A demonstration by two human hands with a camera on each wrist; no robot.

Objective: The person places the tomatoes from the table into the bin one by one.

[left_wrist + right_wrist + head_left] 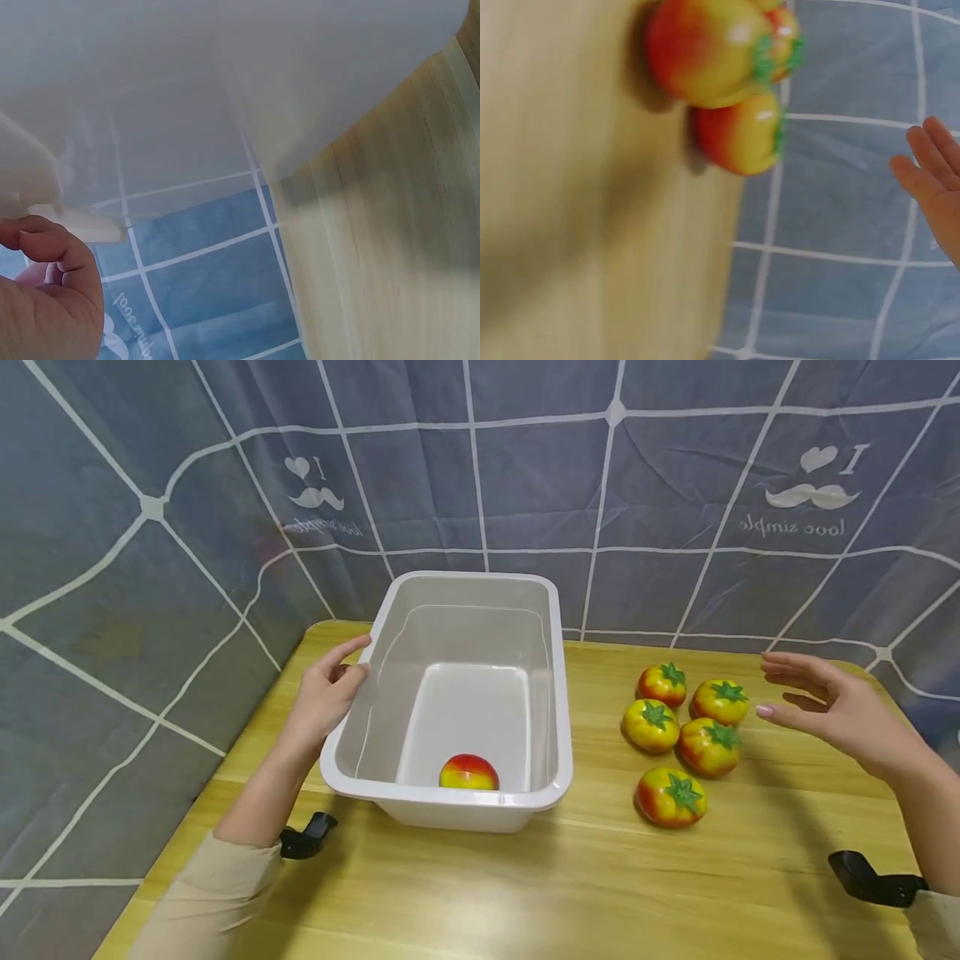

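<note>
A deep light-grey plastic basin [560,718] stands on the table, left of centre. My left hand [324,697] grips its left rim, thumb and fingers at the edge; the left wrist view shows the fingers [75,262] bent beside the rim. Inside the basin, near its front wall, lies a red-and-yellow fruit [469,772], its lower part hidden by the rim. To the right, several yellow-red tomatoes [708,747] with green star-shaped tops sit in a loose group. My right hand [847,714] hovers just right of them, holding nothing, its fingers extended and thumb apart.
The wooden table [600,885] backs onto a grey-blue curtain [540,477] with white lines, which also hangs along the left side. One tomato [671,797] sits nearer the front than the others. Black wrist mounts [873,878] stick out from both forearms.
</note>
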